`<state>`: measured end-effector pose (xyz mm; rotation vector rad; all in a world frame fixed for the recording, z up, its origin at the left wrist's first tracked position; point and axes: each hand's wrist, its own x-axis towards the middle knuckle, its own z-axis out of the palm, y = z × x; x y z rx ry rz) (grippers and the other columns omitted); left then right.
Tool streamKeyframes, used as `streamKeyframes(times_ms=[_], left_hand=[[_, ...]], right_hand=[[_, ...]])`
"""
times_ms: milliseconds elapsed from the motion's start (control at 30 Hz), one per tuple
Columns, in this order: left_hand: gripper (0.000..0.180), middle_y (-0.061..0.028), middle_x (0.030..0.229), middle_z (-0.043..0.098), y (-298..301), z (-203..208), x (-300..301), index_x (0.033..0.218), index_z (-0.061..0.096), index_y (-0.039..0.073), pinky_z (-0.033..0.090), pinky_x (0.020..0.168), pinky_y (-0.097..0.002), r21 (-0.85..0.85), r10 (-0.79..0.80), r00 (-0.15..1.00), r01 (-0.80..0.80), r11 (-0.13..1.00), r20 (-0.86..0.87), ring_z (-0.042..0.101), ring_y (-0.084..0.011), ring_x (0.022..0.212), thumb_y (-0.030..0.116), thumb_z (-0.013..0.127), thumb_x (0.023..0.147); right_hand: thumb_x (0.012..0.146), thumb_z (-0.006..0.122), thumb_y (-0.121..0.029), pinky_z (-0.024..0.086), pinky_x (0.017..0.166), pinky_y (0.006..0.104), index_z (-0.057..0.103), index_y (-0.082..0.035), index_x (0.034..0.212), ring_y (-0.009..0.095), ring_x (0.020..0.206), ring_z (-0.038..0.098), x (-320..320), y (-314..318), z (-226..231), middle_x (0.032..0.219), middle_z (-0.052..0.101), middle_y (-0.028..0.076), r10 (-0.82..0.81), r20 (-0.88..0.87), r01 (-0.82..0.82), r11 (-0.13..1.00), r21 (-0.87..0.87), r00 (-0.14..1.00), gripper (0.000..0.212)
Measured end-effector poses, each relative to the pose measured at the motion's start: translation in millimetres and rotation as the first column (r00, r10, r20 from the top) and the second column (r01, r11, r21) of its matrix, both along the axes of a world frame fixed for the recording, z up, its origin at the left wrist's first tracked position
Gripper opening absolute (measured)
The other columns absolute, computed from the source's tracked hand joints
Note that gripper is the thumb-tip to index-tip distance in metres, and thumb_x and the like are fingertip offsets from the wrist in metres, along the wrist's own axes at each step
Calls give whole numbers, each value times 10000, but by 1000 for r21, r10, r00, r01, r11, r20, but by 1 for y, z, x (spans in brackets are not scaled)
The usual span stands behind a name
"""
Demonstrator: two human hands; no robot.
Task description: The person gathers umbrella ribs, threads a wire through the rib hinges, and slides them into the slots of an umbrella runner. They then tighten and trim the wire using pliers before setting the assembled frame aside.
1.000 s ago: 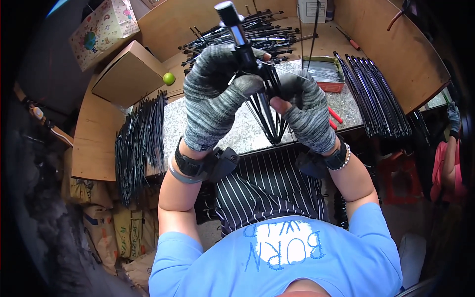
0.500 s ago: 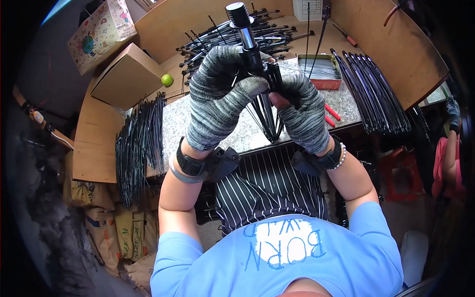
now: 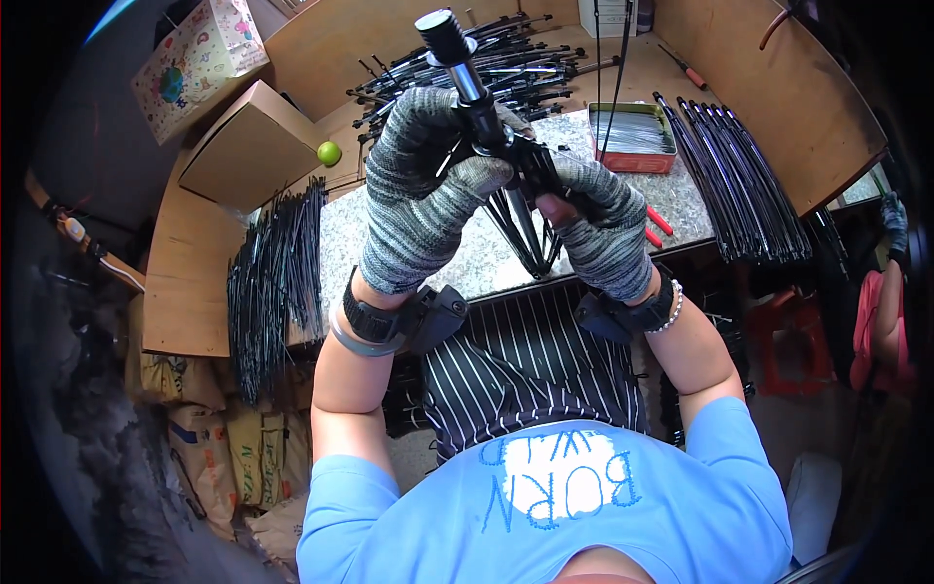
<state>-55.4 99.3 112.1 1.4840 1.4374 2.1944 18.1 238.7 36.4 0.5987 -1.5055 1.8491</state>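
Above the counter (image 3: 360, 253), a black ribbed frame (image 3: 484, 127) is being gripped, its upper section by the left hand (image 3: 418, 209), its bunched ribs (image 3: 533, 248) by the right hand (image 3: 605, 219). Control is probably being served best by firm left support and light right-finger pressure.

Passable: bare pale slab (image 3: 341, 234) between the left rod bundle (image 3: 277, 282) and left hand (image 3: 413, 219), plus a lane of far wooden board (image 3: 645, 80) between the far rod pile (image 3: 477, 73) and the screwdriver (image 3: 694, 78). Middle blocked by both hands on the black frame (image 3: 481, 119), with thin rods (image 3: 614, 88) crossing before the tin (image 3: 642, 164). Right side tight: red handles (image 3: 660, 221) near the right hand (image 3: 605, 232), then rod row (image 3: 739, 185) and right wooden wall (image 3: 778, 97); far left, cardboard box (image 3: 253, 146) and green ball (image 3: 329, 154) obstruct.
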Motion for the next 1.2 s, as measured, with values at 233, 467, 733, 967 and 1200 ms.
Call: streamKeyframes(times_ms=[233,467,733,967,1200], left_hand=[[319,-104,947,590,4,2,7,981,476,56,489,807,-330,-18,73,996,-73,997,-45,589,-201,901,-17,653,727],[333,-88,924,593,2,0,6,953,477,53,507,786,-300,38,146,983,-143,989,-113,597,-179,907,-66,664,704],[304,-68,896,605,0,2,0,908,506,51,510,760,-268,-41,153,987,-155,987,-48,605,-151,863,-51,689,687],[280,-85,869,617,1,-2,10,923,505,56,504,739,-275,31,338,930,-337,941,-143,611,-172,822,-23,677,717],[274,-88,871,623,5,-5,6,933,540,33,513,734,-270,83,371,922,-363,928,-107,615,-156,808,-44,676,709]], right_hand=[[751,626,-17,491,688,310,559,-30,1089,227,856,604,0,-2,6,985,612,132,-468,-341,576,721,385,815,344],[798,566,5,463,811,322,515,7,1156,229,934,595,5,-5,3,1020,604,143,-440,-268,515,721,464,857,362],[776,574,1,499,694,317,512,-36,1169,259,830,621,-5,-6,4,972,611,147,-403,-251,470,815,339,880,400],[789,544,18,502,708,324,452,-40,1229,257,820,625,-7,-7,7,977,615,142,-408,-343,526,746,409,846,453],[795,529,20,503,670,339,367,-53,1294,261,795,628,-3,-13,7,963,624,141,-442,-280,523,725,449,852,530]])
